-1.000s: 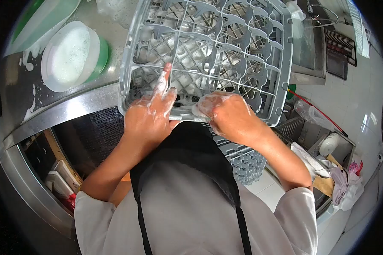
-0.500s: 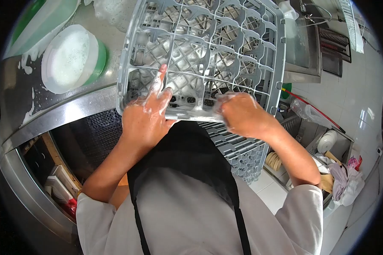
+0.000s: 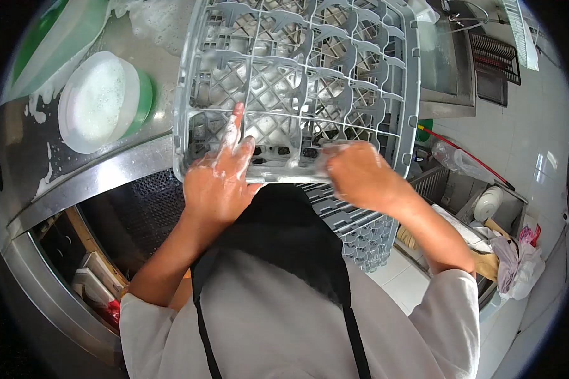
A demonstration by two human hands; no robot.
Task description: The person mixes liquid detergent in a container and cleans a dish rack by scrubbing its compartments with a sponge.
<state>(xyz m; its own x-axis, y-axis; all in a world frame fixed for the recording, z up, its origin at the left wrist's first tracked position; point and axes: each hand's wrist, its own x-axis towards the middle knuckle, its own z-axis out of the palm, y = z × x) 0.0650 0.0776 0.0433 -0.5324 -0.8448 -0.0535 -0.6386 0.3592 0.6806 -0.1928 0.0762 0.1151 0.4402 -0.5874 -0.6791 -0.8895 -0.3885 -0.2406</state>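
A grey plastic dishwasher rack [image 3: 412, 95] with a divided grid lies across the worktop in front of me, with suds on its near wall. My left hand [image 3: 216, 183], streaked with foam, holds the near rim toward the left corner. Its index finger stretches over the grid, and the thumb sits at the rim's outer side. Closed at the same near wall, further right, is my right hand [image 3: 365, 178]. Its fingertips are smeared by motion, so whatever they hold cannot be made out.
A green-and-white basin [image 3: 144, 101] full of suds stands on the steel counter [image 3: 91, 174] at left, beside a larger green tub [image 3: 63, 54]. More grey racks [image 3: 368, 245] are stacked below. At right are a sink [image 3: 446, 104], a red pole [image 3: 468, 158] and stacked crockery [image 3: 488, 203].
My right hand stays at the near wall, its fingers blurred in both frames. The left hand keeps its hold. The whole view has shifted slightly.
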